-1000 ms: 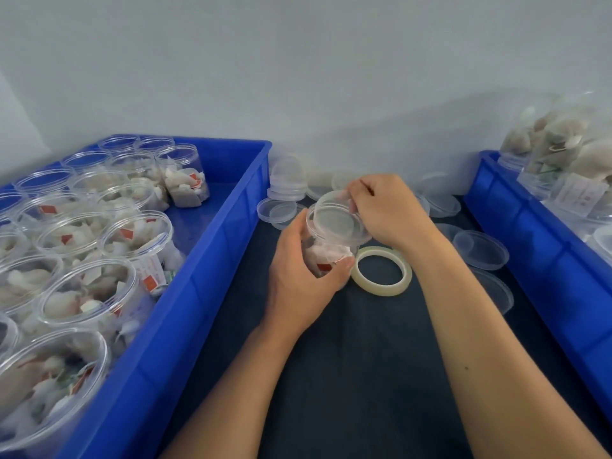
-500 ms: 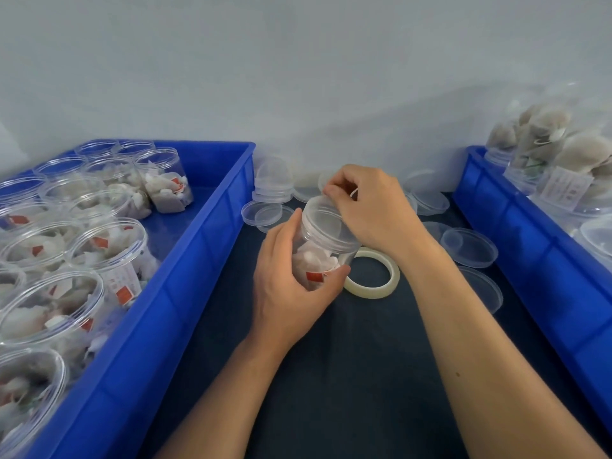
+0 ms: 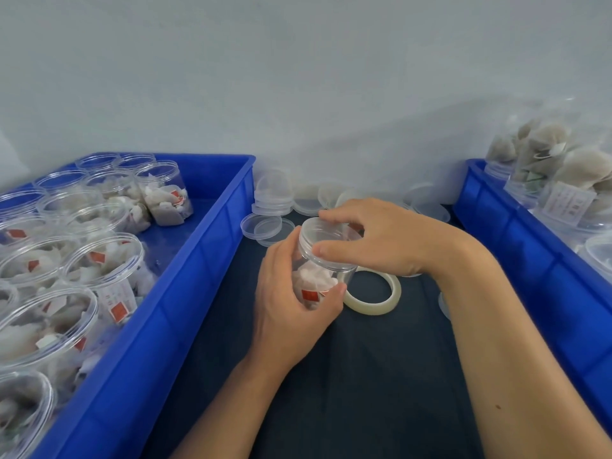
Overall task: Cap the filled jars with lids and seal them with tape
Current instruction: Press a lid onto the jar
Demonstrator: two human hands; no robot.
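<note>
My left hand (image 3: 291,306) wraps around a clear plastic jar (image 3: 314,283) filled with white sachets, holding it tilted above the dark mat. A clear lid (image 3: 326,241) sits on the jar's mouth, and my right hand (image 3: 377,240) grips that lid from above with thumb and fingers spread around its rim. A roll of pale tape (image 3: 374,294) lies flat on the mat just right of the jar, partly under my right wrist. Loose clear lids (image 3: 265,225) lie behind the jar near the wall.
A blue crate (image 3: 198,276) on the left holds several open filled jars (image 3: 102,270). A second blue crate (image 3: 516,246) on the right carries bagged sachets (image 3: 563,160) and more containers. A stack of lids (image 3: 273,200) stands against the grey wall.
The lid has gone from resting loosely over the jar's mouth to sitting on it. My right hand has shifted from the lid's far edge to gripping it across the top.
</note>
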